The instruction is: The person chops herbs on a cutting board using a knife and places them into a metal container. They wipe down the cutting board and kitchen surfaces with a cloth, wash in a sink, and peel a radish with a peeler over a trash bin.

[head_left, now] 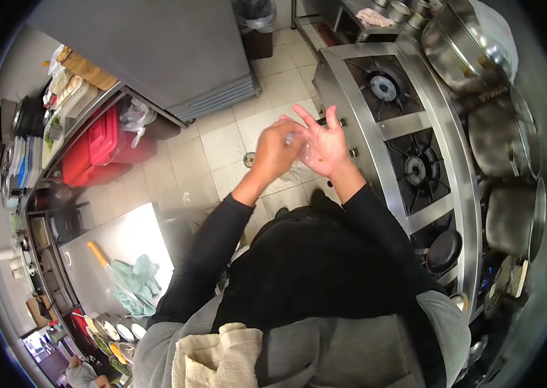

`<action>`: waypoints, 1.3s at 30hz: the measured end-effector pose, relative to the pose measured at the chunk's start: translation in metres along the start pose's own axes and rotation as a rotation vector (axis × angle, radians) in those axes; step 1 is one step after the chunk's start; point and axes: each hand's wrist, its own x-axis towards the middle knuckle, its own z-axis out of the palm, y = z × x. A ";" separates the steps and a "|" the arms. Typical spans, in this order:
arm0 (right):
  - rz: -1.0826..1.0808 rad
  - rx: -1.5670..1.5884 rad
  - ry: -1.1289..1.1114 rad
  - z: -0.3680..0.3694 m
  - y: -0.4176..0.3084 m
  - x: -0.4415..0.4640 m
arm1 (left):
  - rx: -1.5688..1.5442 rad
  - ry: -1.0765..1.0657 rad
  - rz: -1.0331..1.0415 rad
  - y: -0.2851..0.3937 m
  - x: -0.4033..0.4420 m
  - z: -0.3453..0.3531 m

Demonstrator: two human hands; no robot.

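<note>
My left hand (276, 154) is in front of my body, its fingers curled and pinched on a crumpled piece of clear plastic film (298, 143). The film looks thin and slightly blurred; its exact kind cannot be made out. Beside it my right hand (326, 150) is turned palm up, with thumb and fingers spread. The film lies against the palm and finger bases of that hand, and a small greenish-yellow speck shows on the palm. Both hands are above the tiled floor, left of the stove's front edge.
A gas stove (441, 174) with several burners runs along the right, with a small black pan (444, 251) and large metal pots (514, 216). On the left a steel counter (147, 226) holds an orange-handled knife (98, 253) and a green cloth (139, 275). Red bins (102, 145) stand under a shelf.
</note>
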 end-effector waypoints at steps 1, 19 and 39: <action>0.111 0.239 -0.383 -0.017 -0.012 0.014 | -0.045 0.028 -0.018 -0.008 0.008 -0.007; -0.494 -1.732 0.037 -0.039 -0.186 0.241 | -1.284 0.460 -0.480 -0.133 0.266 -0.033; -0.383 -3.180 -0.047 -0.372 -0.563 0.589 | -0.167 1.598 -1.231 -0.154 -0.078 0.061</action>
